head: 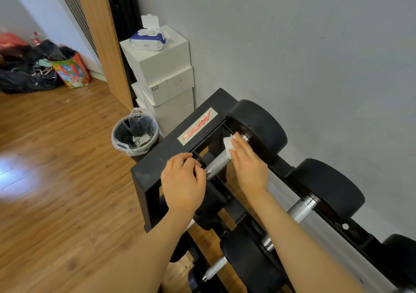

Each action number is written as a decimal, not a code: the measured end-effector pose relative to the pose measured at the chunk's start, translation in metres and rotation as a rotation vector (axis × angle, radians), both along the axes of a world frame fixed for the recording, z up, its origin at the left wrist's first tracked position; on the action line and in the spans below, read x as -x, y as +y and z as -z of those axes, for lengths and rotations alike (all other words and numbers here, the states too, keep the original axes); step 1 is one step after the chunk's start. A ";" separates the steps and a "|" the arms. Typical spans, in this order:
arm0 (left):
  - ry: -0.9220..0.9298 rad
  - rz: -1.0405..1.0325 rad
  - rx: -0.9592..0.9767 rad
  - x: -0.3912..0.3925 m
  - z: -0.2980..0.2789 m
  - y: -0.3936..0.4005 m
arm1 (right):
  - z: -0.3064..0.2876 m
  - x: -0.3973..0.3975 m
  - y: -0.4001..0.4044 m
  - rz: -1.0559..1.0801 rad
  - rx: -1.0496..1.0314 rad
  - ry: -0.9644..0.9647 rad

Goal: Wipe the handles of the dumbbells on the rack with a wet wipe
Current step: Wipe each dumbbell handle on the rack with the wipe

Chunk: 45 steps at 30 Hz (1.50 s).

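Wipe lies folded over the far end of the first dumbbell's handle on the rack, pressed by the flat, straight-fingered right hand, while the left hand curls over its near end.

The near head of the first dumbbell is hidden under the left hand. The right hand covers most of the wipe. At lower right, the rack and another dumbbell are cut off. Blur smears the floor at left.
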<state>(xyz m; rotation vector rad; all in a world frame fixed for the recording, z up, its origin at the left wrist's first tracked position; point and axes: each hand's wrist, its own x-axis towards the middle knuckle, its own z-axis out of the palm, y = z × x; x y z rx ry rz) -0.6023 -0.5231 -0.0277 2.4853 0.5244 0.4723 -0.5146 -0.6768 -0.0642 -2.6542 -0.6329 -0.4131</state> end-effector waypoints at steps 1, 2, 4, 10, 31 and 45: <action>0.005 0.000 0.001 0.000 0.000 0.000 | 0.003 0.002 -0.001 -0.043 0.046 0.007; 0.010 0.000 0.003 0.001 0.000 0.000 | 0.005 0.003 -0.002 -0.077 0.093 0.005; 0.016 -0.001 0.002 0.000 0.001 0.000 | 0.004 0.000 -0.006 -0.071 0.130 -0.024; 0.011 -0.003 -0.005 0.000 0.001 0.000 | 0.007 -0.006 -0.006 -0.008 0.129 -0.043; 0.036 -0.057 -0.038 0.018 0.004 -0.010 | 0.002 0.015 0.005 -0.009 -0.258 0.022; 0.016 -0.052 -0.033 0.018 0.004 -0.010 | -0.009 0.011 -0.001 0.056 -0.064 -0.091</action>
